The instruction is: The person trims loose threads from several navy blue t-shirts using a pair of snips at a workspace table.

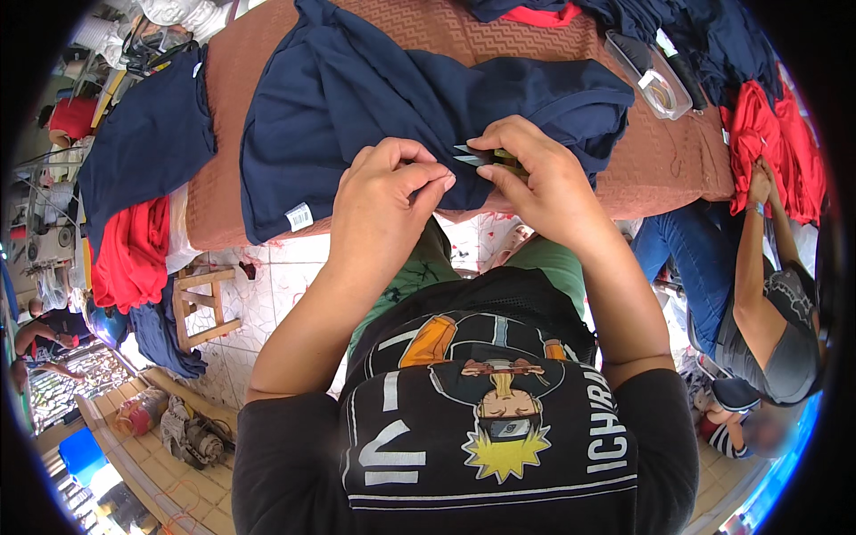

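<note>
A navy blue garment lies bunched across the table in front of me, with a small white label at its lower left corner. My left hand is closed in a pinch over the garment's near edge; what its fingertips hold is too small to make out. In my right hand is a pair of thread snips, gripped between thumb and fingers. Their blades are apart and point left, toward my left fingertips. Part of the snips' handle is hidden by the right hand.
The table has a brown patterned cover. Navy cloth and red cloth hang at the left, above a wooden stool. A clear plastic tray sits at the far right. Beside it, another person's hands hold a red garment.
</note>
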A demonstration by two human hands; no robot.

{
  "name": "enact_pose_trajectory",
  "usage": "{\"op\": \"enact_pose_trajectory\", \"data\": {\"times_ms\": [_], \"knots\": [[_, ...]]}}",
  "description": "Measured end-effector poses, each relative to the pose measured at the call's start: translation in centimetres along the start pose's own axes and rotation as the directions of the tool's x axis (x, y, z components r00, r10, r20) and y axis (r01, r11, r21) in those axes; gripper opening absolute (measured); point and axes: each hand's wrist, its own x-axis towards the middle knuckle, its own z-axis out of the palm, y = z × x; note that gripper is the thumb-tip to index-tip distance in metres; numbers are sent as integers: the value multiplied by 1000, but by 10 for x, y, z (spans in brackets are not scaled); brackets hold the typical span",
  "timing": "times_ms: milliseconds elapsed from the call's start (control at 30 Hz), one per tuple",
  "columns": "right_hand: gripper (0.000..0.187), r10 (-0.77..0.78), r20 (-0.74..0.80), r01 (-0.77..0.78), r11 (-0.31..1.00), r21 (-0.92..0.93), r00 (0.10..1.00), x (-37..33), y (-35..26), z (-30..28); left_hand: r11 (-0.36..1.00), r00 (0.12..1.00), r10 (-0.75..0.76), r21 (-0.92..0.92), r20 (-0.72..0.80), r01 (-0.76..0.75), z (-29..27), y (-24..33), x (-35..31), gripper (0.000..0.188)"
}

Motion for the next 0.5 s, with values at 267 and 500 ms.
{"op": "enact_pose_trajectory", "data": {"times_ms": [267, 500], "knots": [[18, 2, -5, -2, 998, -60, 1000, 6, 0, 6, 1000, 1000, 8, 18, 17, -8, 0, 2, -1, 12], [22, 1, -136, -4, 1000, -21, 991, 9, 1, 9, 974, 1000, -24, -227, 7, 25, -1, -7, 5, 11]]}}
